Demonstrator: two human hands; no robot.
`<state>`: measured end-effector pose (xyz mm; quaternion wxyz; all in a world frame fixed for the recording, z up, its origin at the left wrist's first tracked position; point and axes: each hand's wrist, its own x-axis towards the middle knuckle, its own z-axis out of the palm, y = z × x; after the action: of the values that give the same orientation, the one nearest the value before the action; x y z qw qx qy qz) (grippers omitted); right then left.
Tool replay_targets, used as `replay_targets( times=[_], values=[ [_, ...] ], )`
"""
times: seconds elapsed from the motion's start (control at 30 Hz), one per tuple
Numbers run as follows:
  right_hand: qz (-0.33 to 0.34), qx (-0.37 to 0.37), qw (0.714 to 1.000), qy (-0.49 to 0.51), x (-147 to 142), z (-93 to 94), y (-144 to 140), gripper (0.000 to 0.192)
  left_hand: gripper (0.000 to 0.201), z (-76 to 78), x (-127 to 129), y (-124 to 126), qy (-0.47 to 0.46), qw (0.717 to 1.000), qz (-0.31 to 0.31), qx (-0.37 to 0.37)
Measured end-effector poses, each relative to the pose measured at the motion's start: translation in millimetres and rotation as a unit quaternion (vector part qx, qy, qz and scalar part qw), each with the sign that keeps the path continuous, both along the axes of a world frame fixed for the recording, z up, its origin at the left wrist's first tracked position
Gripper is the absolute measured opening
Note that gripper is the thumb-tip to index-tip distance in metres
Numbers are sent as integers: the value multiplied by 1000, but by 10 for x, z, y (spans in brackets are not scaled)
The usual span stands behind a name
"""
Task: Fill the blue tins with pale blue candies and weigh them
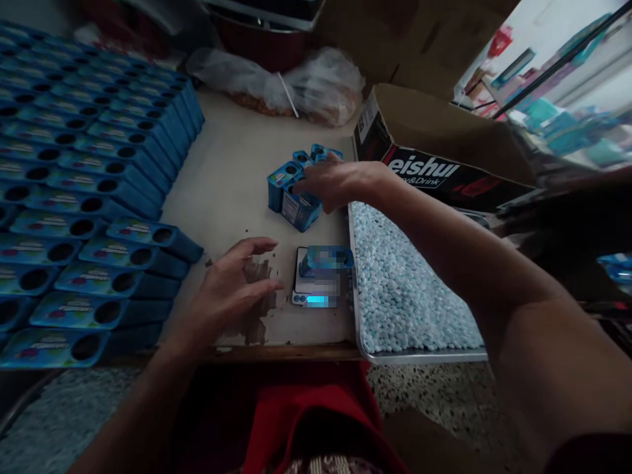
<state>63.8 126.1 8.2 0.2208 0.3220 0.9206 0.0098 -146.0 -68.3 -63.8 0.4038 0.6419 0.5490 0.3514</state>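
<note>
My right hand (pixel 333 181) reaches forward over a small cluster of blue containers with printed labels. Its fingers and thumb are bent around the nearest blue container (pixel 301 209), partly covering it. Close beside that one stands another blue container (pixel 283 174), and further ones peek out behind my fingers. Nearer to me, my left hand (pixel 237 283) hovers with fingers apart and nothing in them. Just right of it, a phone (pixel 301 289) lies on the worn table (pixel 232 164). A single blue container (pixel 326 258) rests over the phone, blurred in part.
Many blue containers (pixel 106 184) with round holes on top stand in rows on the left. To the right, a metal tray (pixel 419 359) holds small pale-blue pellets (pixel 409 289). Behind it stands an open cardboard box (pixel 444 174). Clear plastic bags (pixel 320 85) lie at the back.
</note>
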Motion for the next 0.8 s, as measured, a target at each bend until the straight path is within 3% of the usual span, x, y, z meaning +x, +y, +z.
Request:
replay_targets(
  times=[0.1,0.27,0.43,0.53,0.67,0.8],
  values=[
    [-3,8,1000,30,-55,64,-82,23,59,-13,148,54,22,999,-40,26],
    [1,28,999,41,-144,251,-291,52,68,21,577,138,107,983,-78,129],
    [-160,55,978,125,0,314,-418,70,47,91,799,88,160,964,-125,175],
    [-215,29,963,162,175,324,-563,70,40,141,676,26,155,967,-101,174],
    [-269,22,948,169,362,329,-938,66,34,234,302,-72,143,978,-49,142],
    [-276,31,946,166,398,233,-1358,66,42,366,-73,-208,148,976,49,151]
  ],
)
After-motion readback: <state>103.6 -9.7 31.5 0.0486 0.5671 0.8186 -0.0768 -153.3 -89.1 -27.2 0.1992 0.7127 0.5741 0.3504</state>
